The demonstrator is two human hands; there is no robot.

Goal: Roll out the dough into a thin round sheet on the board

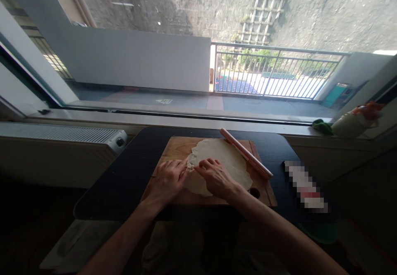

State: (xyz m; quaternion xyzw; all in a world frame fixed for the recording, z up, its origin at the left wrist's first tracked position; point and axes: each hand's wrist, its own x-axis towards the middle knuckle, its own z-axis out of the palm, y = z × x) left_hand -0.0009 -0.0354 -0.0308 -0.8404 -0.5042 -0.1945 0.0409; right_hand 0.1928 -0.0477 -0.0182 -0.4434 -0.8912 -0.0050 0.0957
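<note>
A wide, thin sheet of pale dough [226, 155] lies on a wooden cutting board [176, 143], its left edge ragged and crumpled. At that edge my left hand [170, 179] has its fingers and thumb closed on the dough. My right hand [215, 175] reaches over the sheet from the lower right, fingers curled, and pinches the same edge close to my left fingertips. The exact grip of the fingertips is partly hidden. A pink rolling pin [248, 155] rests slantwise across the right side of the board, apart from both hands.
The board stands on a dark table [114, 184] with rounded corners. A blurred-out oblong object [305, 186] lies at the table's right. Behind are a window sill [186, 120] with a pale pot [350, 125] at its right, and a radiator [62, 138] at left.
</note>
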